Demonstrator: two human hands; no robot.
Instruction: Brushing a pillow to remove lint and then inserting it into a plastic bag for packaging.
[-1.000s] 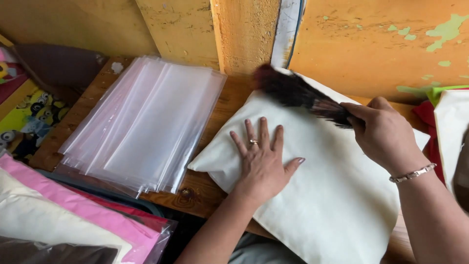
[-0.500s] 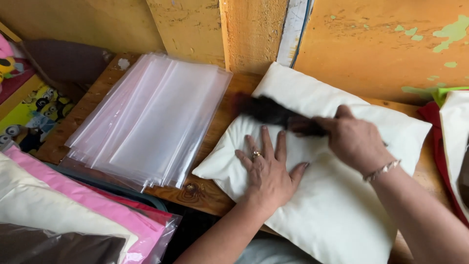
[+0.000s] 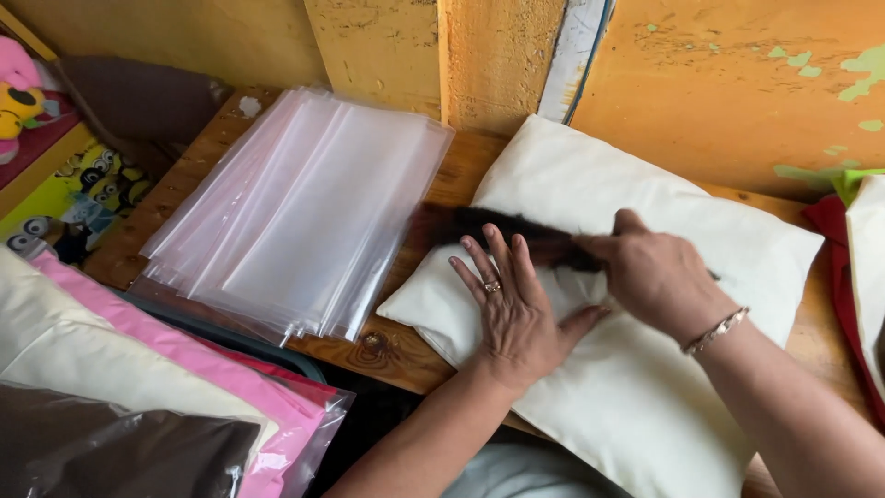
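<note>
Head view: pillow [image 3: 636, 387] lies on the table [image 3: 396, 350], its near corner overhanging the edge. Left hand [image 3: 516, 309] presses flat on the pillow, fingers spread. Right hand [image 3: 659, 277] grips the brush [image 3: 498, 231], bristles at the pillow's left edge. Clear bags [image 3: 304, 207] lie just left, bare wood between.

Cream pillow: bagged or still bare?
Bare. The cream pillow lies uncovered on the wooden table; the clear plastic bags lie stacked flat beside it, apart. The left hand presses on its fabric.
</note>
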